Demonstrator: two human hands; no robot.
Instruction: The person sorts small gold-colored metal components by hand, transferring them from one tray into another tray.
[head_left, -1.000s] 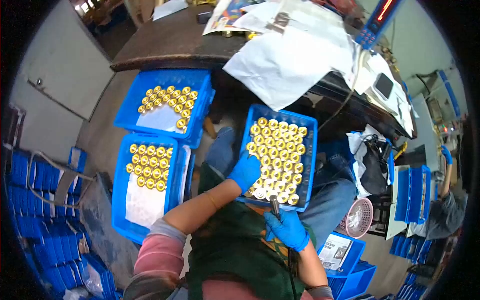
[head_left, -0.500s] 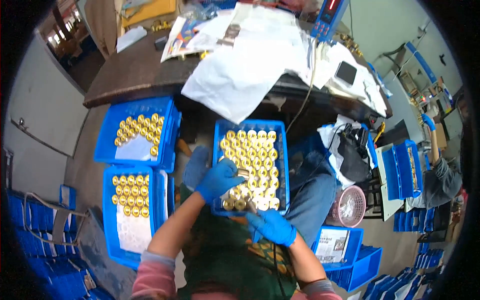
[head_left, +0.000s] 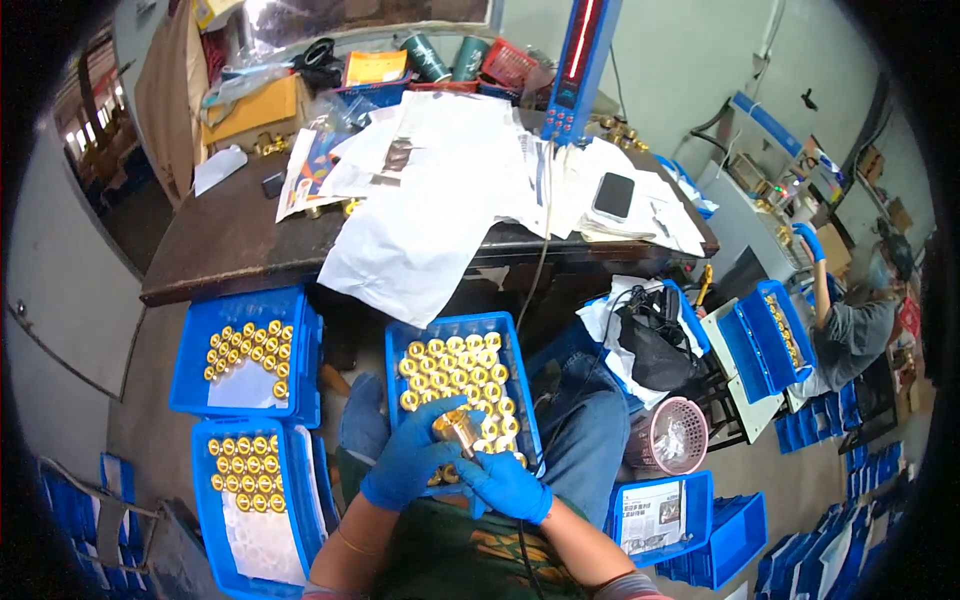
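Observation:
My blue-gloved left hand (head_left: 405,465) is closed around a cylindrical brass fitting (head_left: 456,428), its gold end tipped up. My right hand (head_left: 508,486), also gloved in blue, is closed just below the fitting, around a slim corded tool mostly hidden by the fingers. A black cord (head_left: 524,545) runs down from that hand over my apron. Both hands are close together above the near part of a blue tray (head_left: 517,365) on my lap. Rows of similar gold-coloured brass fittings (head_left: 458,362) stand upright in it.
At left, two blue bins (head_left: 180,380) (head_left: 205,500) hold more brass fittings on white sheets. Ahead is a dark desk (head_left: 220,255) with papers, a phone (head_left: 612,196) and a blue display post (head_left: 572,80). At right are a pink basket (head_left: 672,435) and a co-worker (head_left: 850,335).
My hands have come together, with the fitting lifted and tilted up between them. Before, they were apart, the left over the tray's middle. The view has tilted upward and shifted.

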